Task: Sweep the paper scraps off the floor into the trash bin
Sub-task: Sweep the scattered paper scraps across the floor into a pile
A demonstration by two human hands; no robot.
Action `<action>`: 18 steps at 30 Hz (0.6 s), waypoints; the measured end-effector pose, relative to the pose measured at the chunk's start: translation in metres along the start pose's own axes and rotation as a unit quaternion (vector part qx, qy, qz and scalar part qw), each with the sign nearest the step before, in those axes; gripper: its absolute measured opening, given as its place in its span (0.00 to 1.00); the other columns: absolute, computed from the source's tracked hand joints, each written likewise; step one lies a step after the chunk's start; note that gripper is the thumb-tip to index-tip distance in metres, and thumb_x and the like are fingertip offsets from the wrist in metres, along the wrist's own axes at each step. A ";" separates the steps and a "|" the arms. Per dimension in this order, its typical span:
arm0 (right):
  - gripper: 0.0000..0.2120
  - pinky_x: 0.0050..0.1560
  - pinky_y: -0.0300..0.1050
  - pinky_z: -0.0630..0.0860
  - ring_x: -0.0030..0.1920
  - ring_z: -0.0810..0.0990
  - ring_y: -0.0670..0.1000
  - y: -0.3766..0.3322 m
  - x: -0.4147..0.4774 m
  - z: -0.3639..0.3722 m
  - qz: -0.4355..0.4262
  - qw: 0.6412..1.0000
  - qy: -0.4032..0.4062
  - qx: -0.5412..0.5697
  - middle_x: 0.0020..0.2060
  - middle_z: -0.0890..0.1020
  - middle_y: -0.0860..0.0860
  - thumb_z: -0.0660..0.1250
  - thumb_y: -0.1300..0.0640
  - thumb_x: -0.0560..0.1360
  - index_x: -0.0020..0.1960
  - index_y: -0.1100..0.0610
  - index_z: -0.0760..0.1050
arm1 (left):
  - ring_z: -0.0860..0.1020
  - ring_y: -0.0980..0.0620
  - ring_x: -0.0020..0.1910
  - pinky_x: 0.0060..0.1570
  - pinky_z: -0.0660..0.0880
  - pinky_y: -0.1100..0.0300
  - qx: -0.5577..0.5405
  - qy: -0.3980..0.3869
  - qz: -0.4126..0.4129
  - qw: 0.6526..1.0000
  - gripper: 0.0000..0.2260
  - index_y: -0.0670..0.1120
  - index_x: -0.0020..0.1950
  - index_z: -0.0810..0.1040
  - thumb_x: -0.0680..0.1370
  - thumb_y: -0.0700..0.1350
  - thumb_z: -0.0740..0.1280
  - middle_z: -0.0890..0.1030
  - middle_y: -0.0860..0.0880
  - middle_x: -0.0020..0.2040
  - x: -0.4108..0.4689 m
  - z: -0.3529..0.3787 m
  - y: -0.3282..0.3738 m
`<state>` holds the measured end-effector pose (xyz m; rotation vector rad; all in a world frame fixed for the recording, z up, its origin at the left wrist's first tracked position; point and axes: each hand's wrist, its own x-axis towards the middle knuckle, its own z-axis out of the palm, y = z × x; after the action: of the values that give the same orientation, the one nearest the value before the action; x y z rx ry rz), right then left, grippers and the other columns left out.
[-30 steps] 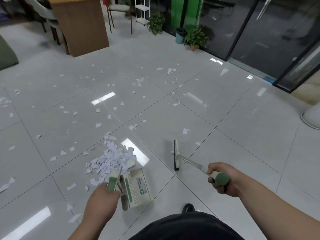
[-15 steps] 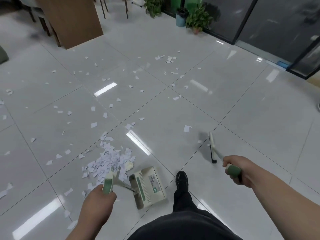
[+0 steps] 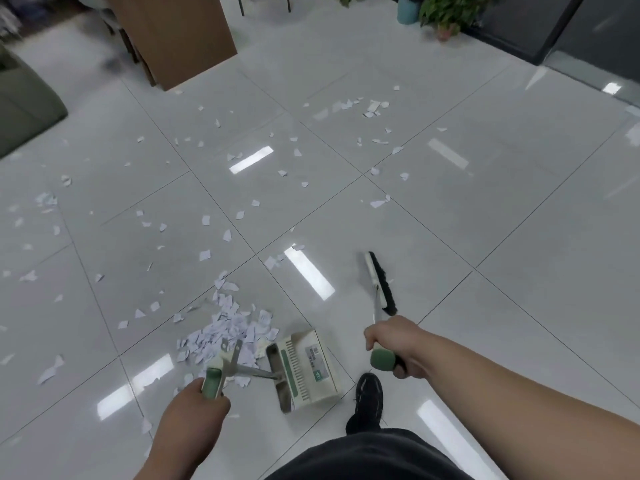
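A heap of white paper scraps (image 3: 227, 332) lies on the grey tiled floor (image 3: 485, 202), and loose scraps (image 3: 207, 220) are spread to the left and far ahead. A cream and green dustpan (image 3: 304, 368) rests on the floor just right of the heap. My left hand (image 3: 197, 407) is closed on the dustpan's green handle grip (image 3: 211, 381). My right hand (image 3: 394, 344) grips the green end of a broom handle; the broom head (image 3: 379, 284) with black bristles touches the floor ahead of it, right of the heap. No trash bin is in view.
A wooden desk panel (image 3: 173, 36) stands at the back left, with a dark green seat (image 3: 24, 98) at the left edge. Potted plants (image 3: 446, 12) and dark glass doors (image 3: 571, 26) line the back right. My black shoe (image 3: 369, 393) is beside the dustpan.
The view has tilted down and turned a little left. The broom head has swung from beside the pile out to the right and forward. The dustpan stays by the heap.
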<state>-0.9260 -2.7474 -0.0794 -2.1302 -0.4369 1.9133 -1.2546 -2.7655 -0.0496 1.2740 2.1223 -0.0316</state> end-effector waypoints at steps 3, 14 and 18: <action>0.09 0.27 0.37 0.61 0.31 0.66 0.53 -0.029 0.004 -0.001 -0.007 0.999 -0.048 0.008 0.40 0.70 0.56 0.67 0.64 0.68 0.46 0.57 0.71 | 0.74 0.42 0.30 0.34 0.72 0.53 -0.004 0.013 -0.002 1.000 0.04 0.39 0.41 0.75 0.73 0.40 0.65 0.77 0.42 0.32 0.004 0.003 0.017; 0.06 0.29 0.36 0.60 0.20 0.70 0.51 -0.078 -0.010 -0.040 -0.016 0.997 -0.067 0.024 0.30 0.76 0.57 0.66 0.66 0.70 0.46 0.59 0.75 | 0.67 0.45 0.28 0.32 0.67 0.54 -0.084 0.026 -0.011 0.996 0.06 0.42 0.37 0.69 0.72 0.39 0.64 0.70 0.46 0.28 0.020 0.004 0.039; 0.06 0.31 0.38 0.61 0.30 0.70 0.54 -0.087 -0.002 -0.034 -0.043 0.998 -0.029 -0.026 0.37 0.75 0.59 0.68 0.66 0.67 0.43 0.59 0.75 | 0.67 0.45 0.29 0.32 0.68 0.54 -0.099 0.036 -0.014 0.994 0.04 0.40 0.40 0.71 0.72 0.40 0.64 0.71 0.46 0.29 0.033 0.001 0.036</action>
<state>-0.8978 -2.6671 -0.0414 -2.0549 -0.5871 1.9404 -1.2355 -2.7212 -0.0578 1.1429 2.1442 0.2103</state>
